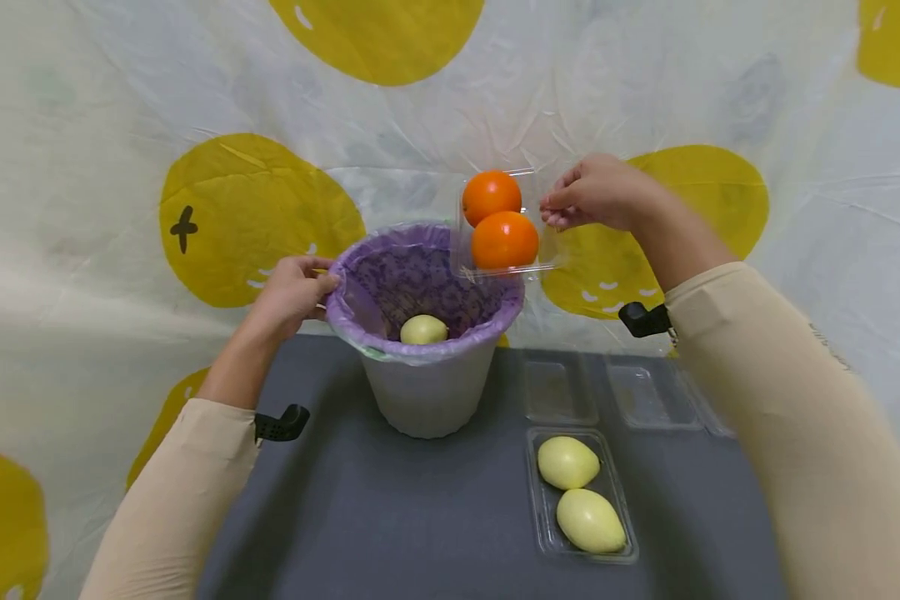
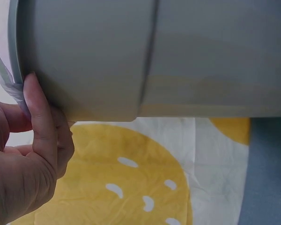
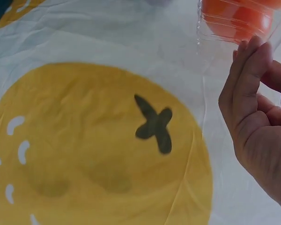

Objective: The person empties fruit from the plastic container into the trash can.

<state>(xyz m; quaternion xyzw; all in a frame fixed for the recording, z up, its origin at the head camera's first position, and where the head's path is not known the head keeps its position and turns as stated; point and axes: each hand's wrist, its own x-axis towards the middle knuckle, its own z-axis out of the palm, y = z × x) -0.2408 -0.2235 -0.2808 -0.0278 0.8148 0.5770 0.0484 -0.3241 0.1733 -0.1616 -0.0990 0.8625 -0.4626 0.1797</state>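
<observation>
So the biggest thing here is the hanging cloth (image 1: 82, 200), whitish with big yellow fruit printed all over it. In front of that is the dark grey worktop (image 1: 390, 517), and a pale grey bin (image 1: 431, 400) stands upright toward the back of it. The bin's got a purple patterned liner (image 1: 420, 267) folded over its rim.

Two beige sleeves (image 1: 187, 475) reach in, with a black wrist camera (image 1: 285, 423) on each arm. The left hand (image 1: 292, 292) has the bin's rim pinched at its left side, fingers outside against the wall, pretty much closed on it. The right hand (image 1: 596, 193) is up in the air, thumb and fingertips nearly together on the right edge of a clear plastic tray (image 1: 525, 268).

That raised tray overlaps the bin's right rim in the head view; can't really tell if it's directly over the opening. More clear trays (image 1: 558, 392) sit on the worktop right of the bin, and a nearer one (image 1: 547, 512) holds two pale yellow fruits (image 1: 567, 462).

Fruit-wise, two oranges (image 1: 505, 240) sit touching in the raised tray, and one pale yellow fruit (image 1: 423, 330) is inside the bin, against the liner.
</observation>
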